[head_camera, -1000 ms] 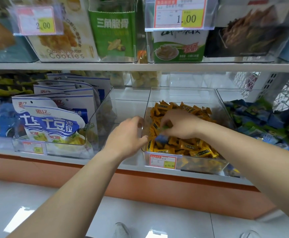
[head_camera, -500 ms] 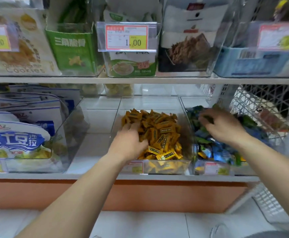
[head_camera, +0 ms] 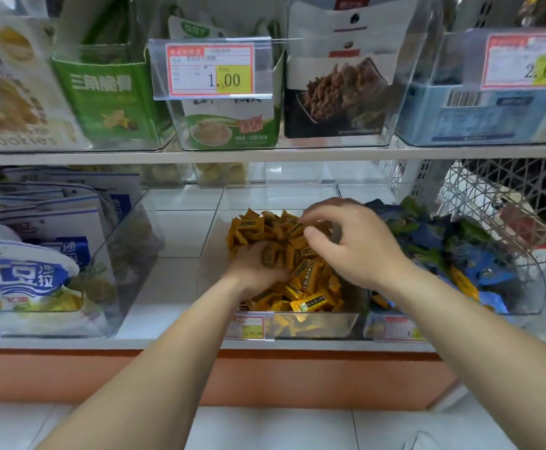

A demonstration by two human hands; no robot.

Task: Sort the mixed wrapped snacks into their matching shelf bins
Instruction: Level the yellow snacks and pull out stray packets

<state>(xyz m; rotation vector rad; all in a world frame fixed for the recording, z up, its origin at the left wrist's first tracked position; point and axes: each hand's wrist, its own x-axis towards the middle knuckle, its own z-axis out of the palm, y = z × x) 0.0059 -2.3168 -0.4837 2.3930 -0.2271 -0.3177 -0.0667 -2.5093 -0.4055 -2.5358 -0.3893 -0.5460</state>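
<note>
Lower shelf (head_camera: 174, 344), head view. Both hands are reaching into the clear middle bin (head_camera: 330, 324), which is holding the heap of yellow wrapped snacks (head_camera: 307, 277); their dark printed labels are too small to read. The left hand (head_camera: 255, 266) is lying low in the heap with its fingers sunk among the wrappers, so its grip cannot be told. The right hand (head_camera: 346, 245) is arching over the heap, fingers curled with the tips touching the wrappers and the thumb standing apart; whether it is pinching a piece cannot be told. Just beside, the right bin (head_camera: 531, 297) is holding blue and green wrapped snacks (head_camera: 479, 254), with a few yellow ones mixed in. At left, blue-and-white bags (head_camera: 21, 274) are showing "土豆". Above, a pack (head_camera: 18, 92) is reading "Cookies", a green box (head_camera: 102, 89) "三角脆骨", and price tags "1.00" (head_camera: 211, 71) and "2.00" (head_camera: 525, 61).
</note>
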